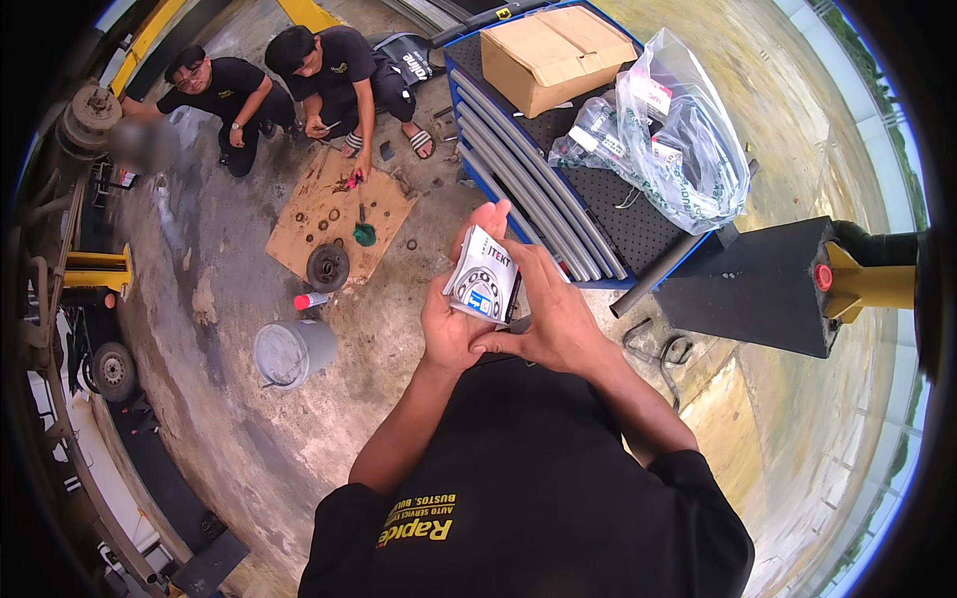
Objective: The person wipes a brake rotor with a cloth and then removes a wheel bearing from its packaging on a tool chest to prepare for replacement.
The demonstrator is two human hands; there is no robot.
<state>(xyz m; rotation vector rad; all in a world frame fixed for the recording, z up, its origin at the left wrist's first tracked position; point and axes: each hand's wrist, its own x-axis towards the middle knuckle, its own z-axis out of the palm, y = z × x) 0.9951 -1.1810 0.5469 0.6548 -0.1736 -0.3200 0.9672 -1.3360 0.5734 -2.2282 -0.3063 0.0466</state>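
Note:
A small white bearing box (479, 275), printed with a ball bearing and bearing a blue label, is between my two hands in front of my chest. My left hand (446, 321) lies under and along its left side, fingers reaching past its far end. Against the box's right edge my right hand (558, 317) curls, its thumb stretched across toward the left palm. The underside of the box and several fingertips are hidden.
Ahead right stands a blue tool cart (618, 254) carrying a cardboard box (553, 62) and a clear plastic bag (688, 149). Two people crouch by a cardboard sheet (289, 239) with metal parts. A bucket (294, 354) stands left; a black lift post base (748, 289) is right.

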